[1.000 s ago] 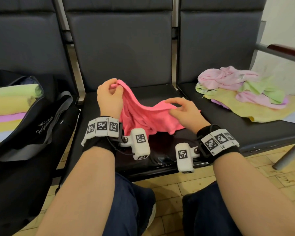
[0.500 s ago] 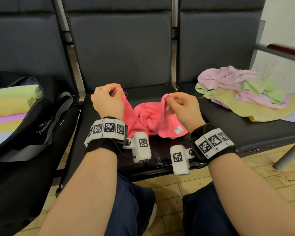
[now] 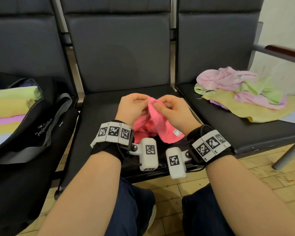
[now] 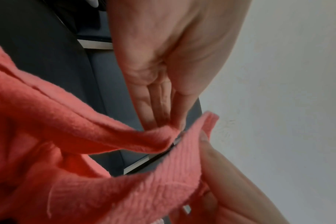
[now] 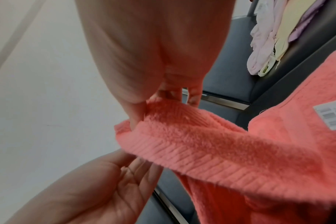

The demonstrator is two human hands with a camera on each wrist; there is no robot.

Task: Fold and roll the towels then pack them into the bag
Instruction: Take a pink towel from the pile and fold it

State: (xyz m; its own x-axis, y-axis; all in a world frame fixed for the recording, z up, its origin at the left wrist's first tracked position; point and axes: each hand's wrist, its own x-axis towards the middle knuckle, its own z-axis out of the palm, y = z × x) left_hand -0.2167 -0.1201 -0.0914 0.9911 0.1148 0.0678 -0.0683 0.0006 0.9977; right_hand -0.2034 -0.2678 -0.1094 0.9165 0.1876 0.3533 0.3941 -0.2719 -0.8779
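1. The pink towel [image 3: 153,123] hangs bunched over the middle seat [image 3: 99,114], its white label (print unreadable) low at the 4 o'clock corner.
2. My left hand [image 3: 132,107] pinches the towel's top edge between thumb and fingertips.
3. My right hand [image 3: 174,110] pinches the same edge just beside it, thumb on the cloth.
4. At 9 o'clock, the black bag [image 3: 32,126] holds rolled towels [image 3: 8,106].
5. At 2 o'clock, a loose towel pile [image 3: 242,92] lies on the neighbouring seat.
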